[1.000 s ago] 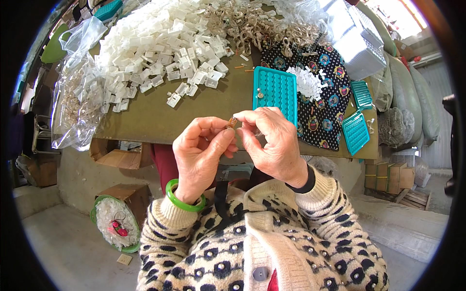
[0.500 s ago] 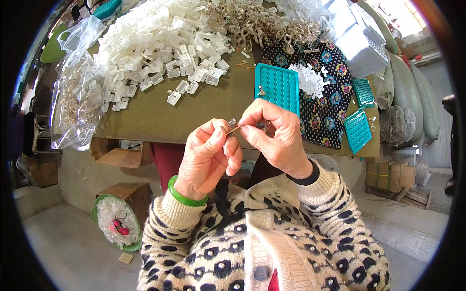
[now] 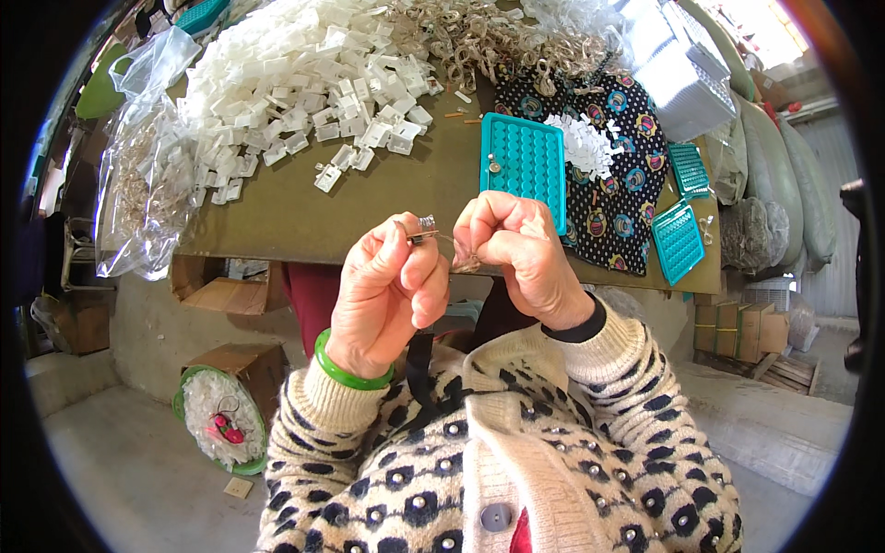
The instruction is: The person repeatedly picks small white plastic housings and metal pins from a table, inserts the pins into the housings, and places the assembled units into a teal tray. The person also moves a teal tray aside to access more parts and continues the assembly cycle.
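Both hands are raised close together over the table's front edge. Between thumb and forefinger, my left hand (image 3: 385,281) pinches a small part (image 3: 422,232) with a clear or shiny end and a thin brownish strip; its exact kind is too small to tell. My right hand (image 3: 516,241) is closed, its fingertips gripping a thin pale wire (image 3: 467,264) whose loose coil hangs under them. A strand appears to run from the wire toward the part. Just beyond the right hand lies a teal ridged tray (image 3: 523,175) with a small shiny round piece (image 3: 494,166) on its left side.
White plastic housings (image 3: 304,83) are heaped at the back left, beside bundled wires (image 3: 489,51). White chips (image 3: 587,147) lie on a patterned cloth (image 3: 627,221). Smaller teal trays (image 3: 679,244) sit rightward. A clear bag (image 3: 143,203) hangs over the left edge.
My hands have drawn slightly apart, the left one shifting a little left. The thin strip has tilted in my left fingers, and my right fingers have curled in around the wire.
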Motion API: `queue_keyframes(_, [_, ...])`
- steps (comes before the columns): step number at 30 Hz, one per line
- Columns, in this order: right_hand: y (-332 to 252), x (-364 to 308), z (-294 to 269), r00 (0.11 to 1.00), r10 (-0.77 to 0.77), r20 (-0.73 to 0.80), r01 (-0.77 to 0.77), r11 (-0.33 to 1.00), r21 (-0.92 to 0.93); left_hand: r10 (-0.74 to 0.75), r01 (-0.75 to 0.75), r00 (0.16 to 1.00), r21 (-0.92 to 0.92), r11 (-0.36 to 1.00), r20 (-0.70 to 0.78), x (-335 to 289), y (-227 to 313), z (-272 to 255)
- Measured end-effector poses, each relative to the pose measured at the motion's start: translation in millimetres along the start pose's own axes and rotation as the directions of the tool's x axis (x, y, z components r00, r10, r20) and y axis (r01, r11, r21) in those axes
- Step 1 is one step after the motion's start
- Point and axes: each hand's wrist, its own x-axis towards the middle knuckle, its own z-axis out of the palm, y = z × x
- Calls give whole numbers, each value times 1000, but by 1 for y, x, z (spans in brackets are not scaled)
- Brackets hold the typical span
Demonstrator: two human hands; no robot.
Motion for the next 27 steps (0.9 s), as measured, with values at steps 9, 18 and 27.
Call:
queue_keyframes(9, [-2, -11, 7, 999, 0, -49, 2, 999, 53, -41, 40, 998, -27, 999, -46, 0, -4, -1])
queue_keyframes(18, [-3, -5, -2, 999, -32, 41, 16, 938, 347, -54, 57, 998, -138, 989, 27, -4, -8, -1])
queue_keyframes(27, [1, -13, 10, 994, -106, -3, 104, 979, -175, -47, 45, 998, -36, 998, -52, -4, -10, -1])
